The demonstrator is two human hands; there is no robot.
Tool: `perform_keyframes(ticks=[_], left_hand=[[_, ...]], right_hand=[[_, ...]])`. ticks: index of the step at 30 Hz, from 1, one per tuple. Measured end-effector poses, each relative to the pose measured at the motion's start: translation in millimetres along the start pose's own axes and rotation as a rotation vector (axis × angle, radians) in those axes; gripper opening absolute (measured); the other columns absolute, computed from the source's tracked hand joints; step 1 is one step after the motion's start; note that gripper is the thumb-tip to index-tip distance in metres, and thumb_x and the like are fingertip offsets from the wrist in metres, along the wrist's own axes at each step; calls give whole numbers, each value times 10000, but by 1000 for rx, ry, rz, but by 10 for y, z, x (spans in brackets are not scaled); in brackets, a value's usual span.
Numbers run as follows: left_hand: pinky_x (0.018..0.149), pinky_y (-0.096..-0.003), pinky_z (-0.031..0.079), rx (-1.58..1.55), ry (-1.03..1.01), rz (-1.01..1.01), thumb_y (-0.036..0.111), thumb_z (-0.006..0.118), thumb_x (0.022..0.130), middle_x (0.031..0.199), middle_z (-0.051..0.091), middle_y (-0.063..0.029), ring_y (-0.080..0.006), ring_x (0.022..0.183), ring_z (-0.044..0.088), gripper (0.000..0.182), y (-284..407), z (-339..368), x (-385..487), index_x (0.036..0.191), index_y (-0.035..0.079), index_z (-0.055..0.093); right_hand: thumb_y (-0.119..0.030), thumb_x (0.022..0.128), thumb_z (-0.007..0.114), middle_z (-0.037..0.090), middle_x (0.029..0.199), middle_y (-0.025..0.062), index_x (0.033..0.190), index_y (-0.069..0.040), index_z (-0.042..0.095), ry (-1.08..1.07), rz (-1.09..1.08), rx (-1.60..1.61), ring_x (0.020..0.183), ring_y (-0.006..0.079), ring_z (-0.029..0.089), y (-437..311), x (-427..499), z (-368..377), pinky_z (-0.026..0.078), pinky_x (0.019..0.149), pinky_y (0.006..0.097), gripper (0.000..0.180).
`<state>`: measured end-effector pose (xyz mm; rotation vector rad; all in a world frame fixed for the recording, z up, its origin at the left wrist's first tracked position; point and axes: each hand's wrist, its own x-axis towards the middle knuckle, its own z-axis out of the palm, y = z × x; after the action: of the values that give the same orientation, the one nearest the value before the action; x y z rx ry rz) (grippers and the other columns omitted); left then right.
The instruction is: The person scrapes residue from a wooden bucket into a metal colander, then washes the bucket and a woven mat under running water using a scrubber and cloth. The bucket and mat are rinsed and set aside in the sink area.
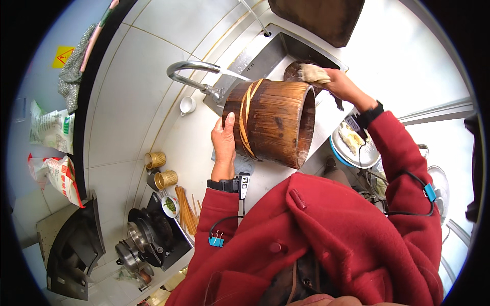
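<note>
A brown wooden bucket (273, 118), bound with a light woven band (247, 111), lies tilted over the near edge of the sink. Its mouth faces right. My left hand (224, 137) grips it near the base, thumb on the outer wall. A crumpled beige cloth (314, 74) is in my right hand (342, 86), just beyond the bucket's rim. Under the cloth is a dark brown round object (291, 70) in the stainless steel sink (264, 63), partly hidden by the bucket. Water (235, 74) runs from the curved faucet (191, 65) towards the bucket's base.
A white cup (188, 105) stands beside the faucet. Leftward are gold woven cups (166, 179), chopsticks (186, 210), a bowl of chopped greens (169, 206) and a stove with pans (147, 233). A dark board (319, 17) is beyond the sink; a colander (369, 153) sits lower right.
</note>
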<state>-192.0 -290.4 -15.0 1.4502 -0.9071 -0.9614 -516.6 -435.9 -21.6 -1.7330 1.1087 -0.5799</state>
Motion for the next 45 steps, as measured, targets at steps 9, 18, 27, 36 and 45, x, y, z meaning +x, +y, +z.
perform_keyframes(ticks=[9, 18, 27, 36, 45], left_hand=[[816, -280, 460, -35, 178, -22, 398, 591, 947, 967, 641, -44, -131, 872, 562, 432, -235, 16, 51, 1059, -18, 628], [834, -306, 495, -157, 193, -142, 397, 573, 956, 1070, 653, -94, -174, 931, 609, 473, -284, -64, 177, 1131, -41, 599], [970, -362, 451, -279, 305, -329, 433, 528, 964, 1253, 578, -107, -227, 1106, 566, 557, -572, -68, 330, 1258, -40, 526], [1102, -435, 338, -562, 275, -565, 580, 238, 986, 1484, 382, -66, -283, 1342, 394, 641, -1194, -129, 264, 1450, 157, 364], [857, -513, 482, 221, 107, -557, 600, 418, 932, 1475, 329, -164, -368, 1230, 475, 745, -519, -533, 338, 1458, 94, 269]], right_hand=[[-357, 932, 599, 582, 1169, 95, 1260, 22, 473, -51, -105, 1049, 1044, 194, 546, -413, -547, 1036, 431, 945, 305, 517], [-325, 781, 742, 380, 1414, 246, 1344, 21, 420, -360, -192, -48, 1302, 328, 396, -26, -732, 951, 315, 1088, 362, 735], [-62, 710, 721, 603, 1182, 221, 1466, -119, 281, 108, -246, 367, 1051, 381, 596, -317, -193, 1177, 460, 930, 376, 877], [27, 711, 607, 638, 954, 199, 1412, -166, 389, 136, -589, -9, 897, 395, 623, -542, 237, 1725, 507, 744, 437, 759], [-29, 771, 598, 603, 817, 108, 1391, -195, 426, -34, -638, -206, 764, 333, 612, -542, -93, 1481, 495, 672, 421, 664]])
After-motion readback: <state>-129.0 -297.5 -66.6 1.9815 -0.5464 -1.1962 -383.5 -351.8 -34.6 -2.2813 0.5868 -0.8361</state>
